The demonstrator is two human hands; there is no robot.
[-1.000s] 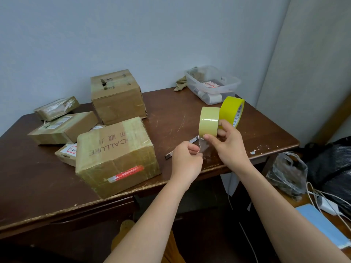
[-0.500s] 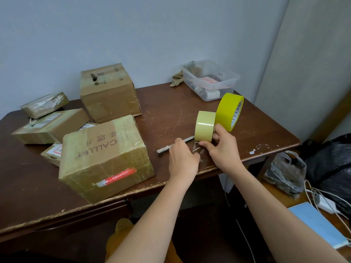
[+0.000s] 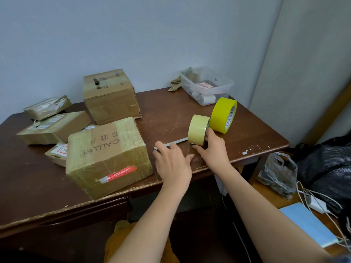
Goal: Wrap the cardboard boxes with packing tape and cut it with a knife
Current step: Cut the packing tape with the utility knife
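Note:
My right hand holds a pale tape roll standing on edge on the brown table. A bright yellow tape roll stands just behind it. A thin metal knife lies on the table left of the pale roll. My left hand hovers over the knife's near end, fingers relaxed and spread, touching or almost touching it. A large taped cardboard box sits left of my left hand near the front edge. Another box stands behind it.
Flat parcels and a wrapped packet lie at the far left. A clear plastic tub sits at the back right by a rag. Right of the table are a plastic bag, a black bag, cables and a blue book.
My left hand let go of the tape end and moved left toward the knife. My right hand lowered the pale roll onto the table.

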